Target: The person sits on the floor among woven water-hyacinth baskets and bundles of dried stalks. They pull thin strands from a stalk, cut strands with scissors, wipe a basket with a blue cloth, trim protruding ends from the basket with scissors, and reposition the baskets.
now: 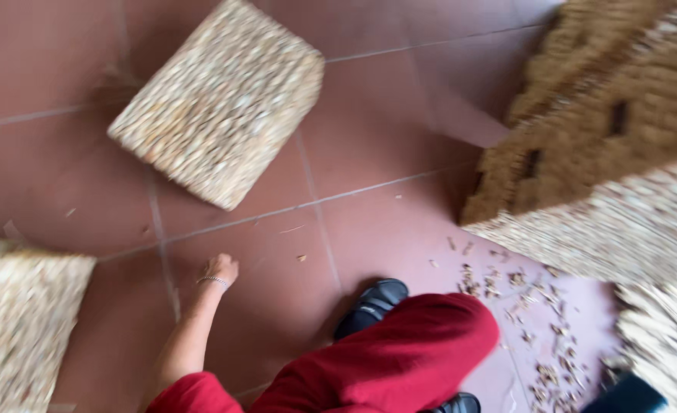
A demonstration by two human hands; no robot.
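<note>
Nearest, at the bottom edge: a red trouser leg (pixel 400 352) bent across the frame, with a black shoe (pixel 371 306) planted on the reddish-brown tiled floor (pixel 369 130) just beyond the knee, and a second black shoe (pixel 461 402) peeking out at the bottom.

Left of the leg: a bare forearm rising from a red sleeve, ending in the left hand (pixel 221 269), a thin bracelet (pixel 214 281) at the wrist. Fingers curled under, seen from the back; whether anything is gripped, cannot tell. Hovering low over a bare tile, touching no basket. No right hand in view.

At the near left edge: part of a pale woven basket (pixel 17 329), cut off by the frame, apart from the hand.

To the near right: a scatter of straw scraps (pixel 537 321) across the tiles, and beside them a large woven basket (pixel 606 153), blurred, tilted, darker weave above and pale weave below, filling the right side.

Farther off, up and left of centre: a square woven basket (pixel 220 103), pale straw, lying flat on the floor and turned diagonally to the tile lines, well beyond the left hand and nearest in its line of reach.
</note>
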